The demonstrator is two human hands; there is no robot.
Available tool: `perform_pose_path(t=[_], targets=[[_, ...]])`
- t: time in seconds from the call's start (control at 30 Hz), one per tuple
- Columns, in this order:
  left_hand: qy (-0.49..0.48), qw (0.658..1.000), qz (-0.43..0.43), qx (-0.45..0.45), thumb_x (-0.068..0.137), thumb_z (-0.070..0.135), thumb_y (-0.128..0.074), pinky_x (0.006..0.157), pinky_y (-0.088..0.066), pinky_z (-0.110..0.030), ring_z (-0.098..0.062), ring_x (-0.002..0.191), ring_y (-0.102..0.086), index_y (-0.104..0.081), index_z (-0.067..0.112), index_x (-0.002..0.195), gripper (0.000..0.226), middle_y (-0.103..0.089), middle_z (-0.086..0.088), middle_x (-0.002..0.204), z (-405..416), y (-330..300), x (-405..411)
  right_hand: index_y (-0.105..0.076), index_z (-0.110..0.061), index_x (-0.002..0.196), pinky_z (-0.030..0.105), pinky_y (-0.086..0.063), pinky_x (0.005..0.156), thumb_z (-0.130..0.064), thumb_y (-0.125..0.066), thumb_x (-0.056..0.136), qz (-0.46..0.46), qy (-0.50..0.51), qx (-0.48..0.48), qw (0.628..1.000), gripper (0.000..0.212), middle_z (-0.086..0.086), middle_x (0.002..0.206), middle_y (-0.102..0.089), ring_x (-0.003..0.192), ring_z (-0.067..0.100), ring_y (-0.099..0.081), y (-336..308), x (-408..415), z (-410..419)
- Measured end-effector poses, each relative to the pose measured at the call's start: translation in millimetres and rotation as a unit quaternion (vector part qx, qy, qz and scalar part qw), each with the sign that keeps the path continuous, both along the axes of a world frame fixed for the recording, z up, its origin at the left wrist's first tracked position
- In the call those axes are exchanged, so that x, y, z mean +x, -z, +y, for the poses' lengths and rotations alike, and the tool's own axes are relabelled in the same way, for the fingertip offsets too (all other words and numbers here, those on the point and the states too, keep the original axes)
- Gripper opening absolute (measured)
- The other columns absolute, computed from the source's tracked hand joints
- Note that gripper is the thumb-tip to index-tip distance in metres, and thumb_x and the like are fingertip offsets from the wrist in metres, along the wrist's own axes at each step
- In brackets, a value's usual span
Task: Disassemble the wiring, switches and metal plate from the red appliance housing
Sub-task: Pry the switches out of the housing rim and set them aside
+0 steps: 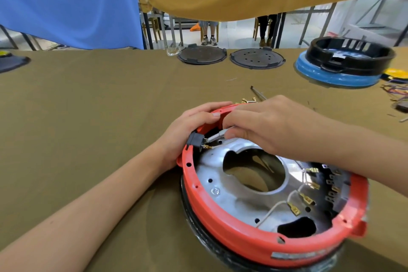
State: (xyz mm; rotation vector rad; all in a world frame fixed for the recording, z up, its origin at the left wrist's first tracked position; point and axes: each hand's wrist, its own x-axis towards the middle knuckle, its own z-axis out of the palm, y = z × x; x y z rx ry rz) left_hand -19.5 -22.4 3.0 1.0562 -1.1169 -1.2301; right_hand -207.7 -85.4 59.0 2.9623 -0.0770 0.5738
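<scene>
Right hand point(262, 123) fingers pinched sleeved wire point(217, 137), its axis running left-downward to black switch point(195, 139); left hand point(189, 126) gripped red housing point(231, 234) rim just behind.

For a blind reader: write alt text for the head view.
A person's left hand grips the far rim of a red appliance housing while the right hand pinches a sleeved wire at a black switch. Inside lies a metal plate with loose white wires.

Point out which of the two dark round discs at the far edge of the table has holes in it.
The right disc, nearer the blue-and-black housing; the left disc shows no holes.
</scene>
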Motion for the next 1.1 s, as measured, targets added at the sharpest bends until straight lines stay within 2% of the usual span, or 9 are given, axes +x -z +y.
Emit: perform_pose_path(t=[0.17,0.3,0.43,0.53,0.6,0.73,0.9,1.0,1.1], targets=[[-0.027,0.999,-0.031,-0.015,0.087,0.003,-0.05,0.083,-0.055,-0.023,-0.015,0.095,-0.068,-0.067,0.005,0.112,0.03,-0.072,-0.01,0.104,-2.0,2.0,1.3,-0.072,-0.018,0.101,0.034,-0.048,0.07,-0.037,-0.047,0.1,0.079,0.016,0.098,0.992,0.031,-0.005,0.089,-0.071,0.076,0.017,-0.064,-22.5,16.4,-7.9],[-0.052,0.996,-0.069,-0.031,0.095,-0.004,-0.044,0.079,-0.052,-0.017,-0.003,0.087,-0.066,-0.061,-0.009,0.118,0.029,-0.068,-0.005,0.099,-2.0,4.2,2.5,-0.076,-0.026,0.099,0.021,-0.046,0.076,-0.033,-0.061,0.096,0.14,0.013,0.171,0.975,0.016,-0.013,0.087,-0.072,0.08,0.004,-0.062,-41.9,35.5,-18.0],[-0.073,0.993,-0.088,-0.022,0.098,-0.003,-0.043,0.071,-0.049,-0.007,0.01,0.074,-0.062,-0.062,0.006,0.099,0.021,-0.071,0.015,0.079,-3.1,7.8,2.6,-0.077,-0.023,0.1,0.023,-0.047,0.081,-0.028,-0.066,0.094,0.185,0.025,0.181,0.966,0.014,-0.011,0.089,-0.074,0.083,0.002,-0.064,-52.1,53.7,-22.0],[-0.063,0.995,-0.078,-0.01,0.098,0.0,-0.044,0.079,-0.049,-0.017,-0.011,0.093,-0.061,-0.059,-0.01,0.116,0.026,-0.067,-0.013,0.101,-1.1,3.0,1.9,-0.076,-0.027,0.098,0.021,-0.047,0.077,-0.034,-0.065,0.094,0.183,0.036,0.176,0.967,0.015,-0.014,0.087,-0.073,0.082,-0.001,-0.063,-51.5,49.9,-22.9],[-0.041,0.997,-0.064,0.001,0.095,0.003,-0.046,0.092,-0.049,-0.03,-0.025,0.106,-0.061,-0.057,-0.007,0.128,0.036,-0.064,-0.027,0.119,-0.5,0.8,1.4,-0.074,-0.032,0.095,0.018,-0.046,0.068,-0.046,-0.061,0.092,0.161,0.055,0.179,0.969,0.02,-0.018,0.079,-0.069,0.076,0.0,-0.061,-45.3,35.7,-22.5],[-0.026,0.999,-0.045,0.017,0.095,0.004,-0.045,0.094,-0.051,-0.033,-0.024,0.106,-0.066,-0.061,0.002,0.126,0.035,-0.067,-0.022,0.121,-0.9,0.9,1.0,-0.057,-0.031,0.079,0.017,-0.04,0.058,-0.057,-0.065,0.079,0.109,0.089,0.209,0.968,0.027,-0.01,0.067,-0.056,0.066,0.003,-0.052,-24.5,9.1,-13.0],[-0.034,0.995,-0.087,-0.02,0.094,-0.005,-0.04,0.07,-0.048,-0.011,0.002,0.078,-0.065,-0.065,0.012,0.094,0.03,-0.072,0.013,0.081,1.4,1.6,-1.4,-0.046,-0.047,0.082,0.01,-0.036,0.071,-0.021,-0.075,0.086,0.06,0.017,0.176,0.982,0.039,-0.023,0.076,-0.045,0.077,-0.015,-0.043,-14.0,11.1,15.0],[-0.029,0.995,-0.092,-0.026,0.095,-0.003,-0.039,0.077,-0.049,-0.013,-0.003,0.094,-0.068,-0.065,0.004,0.118,0.035,-0.074,0.001,0.105,4.0,-0.7,-0.2,-0.041,-0.028,0.075,0.024,-0.036,0.067,-0.022,-0.069,0.091,0.105,0.047,0.142,0.983,0.033,-0.022,0.077,-0.041,0.074,-0.003,-0.044,-8.7,16.9,21.1],[-0.025,0.996,-0.082,-0.014,0.097,0.001,-0.039,0.083,-0.051,-0.016,-0.009,0.106,-0.067,-0.059,0.003,0.132,0.04,-0.068,-0.01,0.126,3.3,-3.4,-0.2,-0.031,-0.031,0.07,0.034,-0.036,0.062,-0.02,-0.063,0.095,0.089,0.047,0.145,0.984,0.042,-0.009,0.069,-0.046,0.064,0.012,-0.043,-3.1,19.2,24.5]])
